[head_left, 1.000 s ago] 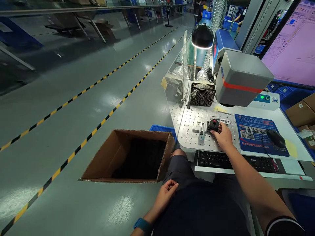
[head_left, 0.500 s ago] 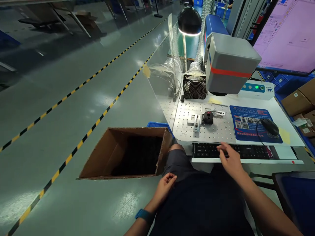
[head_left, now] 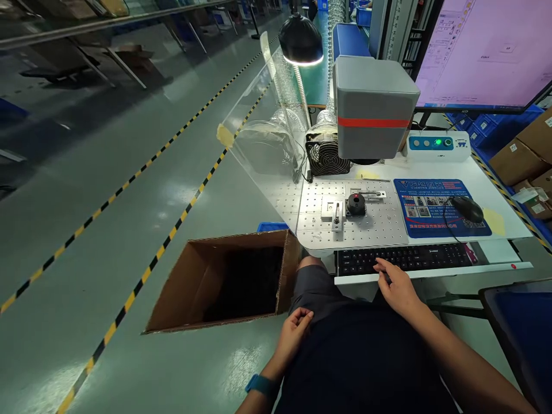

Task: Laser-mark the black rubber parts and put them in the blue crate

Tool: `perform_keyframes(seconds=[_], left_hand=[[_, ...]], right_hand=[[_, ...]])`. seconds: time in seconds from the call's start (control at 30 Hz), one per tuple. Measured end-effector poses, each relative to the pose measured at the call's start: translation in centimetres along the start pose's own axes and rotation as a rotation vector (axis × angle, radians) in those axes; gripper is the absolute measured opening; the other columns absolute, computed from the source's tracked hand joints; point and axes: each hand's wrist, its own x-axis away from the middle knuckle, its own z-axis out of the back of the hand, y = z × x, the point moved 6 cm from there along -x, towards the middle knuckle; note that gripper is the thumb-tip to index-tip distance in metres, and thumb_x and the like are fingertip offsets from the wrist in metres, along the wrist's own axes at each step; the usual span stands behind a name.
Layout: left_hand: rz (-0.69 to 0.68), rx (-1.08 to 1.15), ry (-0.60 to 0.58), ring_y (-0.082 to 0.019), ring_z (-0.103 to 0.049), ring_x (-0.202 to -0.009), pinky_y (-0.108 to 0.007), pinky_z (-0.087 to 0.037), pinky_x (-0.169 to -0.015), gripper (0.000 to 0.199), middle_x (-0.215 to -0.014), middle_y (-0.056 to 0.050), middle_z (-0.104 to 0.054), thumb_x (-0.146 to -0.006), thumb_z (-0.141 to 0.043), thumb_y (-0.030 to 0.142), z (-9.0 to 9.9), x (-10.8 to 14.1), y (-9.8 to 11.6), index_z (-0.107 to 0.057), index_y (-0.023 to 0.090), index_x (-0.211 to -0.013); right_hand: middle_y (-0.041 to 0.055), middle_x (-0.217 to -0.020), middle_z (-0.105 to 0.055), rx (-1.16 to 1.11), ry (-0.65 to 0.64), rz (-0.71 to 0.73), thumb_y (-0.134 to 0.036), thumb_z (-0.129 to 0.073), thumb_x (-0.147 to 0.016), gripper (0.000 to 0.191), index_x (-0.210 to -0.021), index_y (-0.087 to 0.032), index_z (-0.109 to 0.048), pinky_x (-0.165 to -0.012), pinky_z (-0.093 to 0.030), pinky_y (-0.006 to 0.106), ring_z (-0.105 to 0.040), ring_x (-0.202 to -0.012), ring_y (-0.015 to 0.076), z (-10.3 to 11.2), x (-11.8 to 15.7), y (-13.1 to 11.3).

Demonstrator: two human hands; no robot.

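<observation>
My left hand (head_left: 295, 329) rests by my lap with curled fingers, thumb and fingertips pressed together; anything between them is too small to see. My right hand (head_left: 395, 286) hovers at the front edge of the black keyboard (head_left: 405, 258), fingers apart and holding nothing. Beyond the keyboard, a round black part (head_left: 356, 204) with a red dot on top sits among metal stops on the perforated plate (head_left: 310, 221). Above the plate hangs the grey machine head (head_left: 375, 103) with a red stripe.
An open cardboard box (head_left: 176, 293) with dark contents stands left of my legs. A mouse (head_left: 468, 209) lies on a blue mat (head_left: 426, 198). Behind are a lamp (head_left: 301, 40), a fan (head_left: 328, 158), a clear sheet and a monitor (head_left: 487, 54). A blue-topped chair (head_left: 524, 328) is at right.
The view has turned, shifting the machine head and lamp left in the picture. My right hand is slightly lower and its fingers are closer to the keyboard's front edge. My left hand keeps its pinch.
</observation>
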Motion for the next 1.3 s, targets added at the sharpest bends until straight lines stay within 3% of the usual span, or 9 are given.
perform_keyframes(seconds=[0.37, 0.67, 0.83, 1.03, 1.17, 1.3], left_hand=[[-0.009, 0.003, 0.009, -0.009, -0.033, -0.044, -0.021, -0.025, -0.045, 0.048, -0.047, 0.009, -0.04, -0.071, -0.073, 0.062, 0.3, -0.5, -0.3, -0.053, 0.019, -0.077], [0.015, -0.035, 0.032, -0.01, -0.038, -0.046, -0.022, -0.028, -0.047, 0.05, -0.049, 0.007, -0.045, -0.069, -0.075, 0.064, 0.6, -0.1, 0.6, -0.056, 0.018, -0.076], [0.011, 0.009, 0.037, -0.008, -0.034, -0.044, -0.021, -0.027, -0.046, 0.055, -0.047, 0.009, -0.04, -0.064, -0.077, 0.067, 0.6, -0.2, 0.9, -0.054, 0.018, -0.074], [0.024, 0.051, 0.056, -0.008, -0.032, -0.043, -0.02, -0.025, -0.044, 0.06, -0.045, 0.009, -0.038, -0.056, -0.08, 0.07, 0.6, -0.4, 1.0, -0.054, 0.018, -0.071], [0.004, 0.03, 0.095, -0.008, -0.031, -0.041, -0.021, -0.027, -0.043, 0.063, -0.042, 0.008, -0.037, -0.049, -0.079, 0.075, 1.0, -0.5, 1.4, -0.056, 0.018, -0.066], [-0.006, 0.019, 0.132, -0.008, -0.027, -0.037, -0.023, -0.026, -0.04, 0.065, -0.039, 0.009, -0.03, -0.042, -0.076, 0.078, 1.4, -0.8, 0.9, -0.052, 0.021, -0.059]], right_hand=[[0.0072, -0.111, -0.071, 0.037, 0.111, 0.057, -0.023, -0.047, -0.094, 0.037, -0.13, -0.024, -0.056, -0.093, -0.054, 0.048, -0.067, -0.102, 0.0241, 2.3, -2.6, -1.1], [0.0094, -0.117, -0.068, 0.04, 0.169, 0.058, -0.027, -0.048, -0.093, 0.034, -0.125, -0.021, -0.058, -0.097, -0.051, 0.047, -0.062, -0.111, 0.0258, 2.9, -7.8, -2.0], [0.013, -0.126, -0.062, 0.05, 0.215, 0.035, -0.034, -0.057, -0.089, 0.039, -0.125, -0.018, -0.058, -0.106, -0.044, 0.05, -0.054, -0.121, 0.0292, 2.2, -12.3, -2.6], [0.0133, -0.137, -0.054, 0.011, 0.17, -0.122, -0.045, -0.067, -0.083, 0.059, -0.132, -0.018, -0.053, -0.111, -0.039, 0.048, -0.046, -0.13, 0.0304, 0.1, -17.2, -2.6], [0.0148, -0.142, -0.05, 0.018, 0.162, -0.171, -0.048, -0.069, -0.081, 0.071, -0.14, -0.015, -0.047, -0.114, -0.035, 0.046, -0.042, -0.134, 0.0311, -1.4, -18.4, -2.6], [0.0155, -0.14, -0.051, 0.025, 0.187, -0.177, -0.046, -0.067, -0.082, 0.07, -0.14, -0.014, -0.046, -0.113, -0.035, 0.046, -0.043, -0.132, 0.0318, -2.5, -18.7, -2.5]])
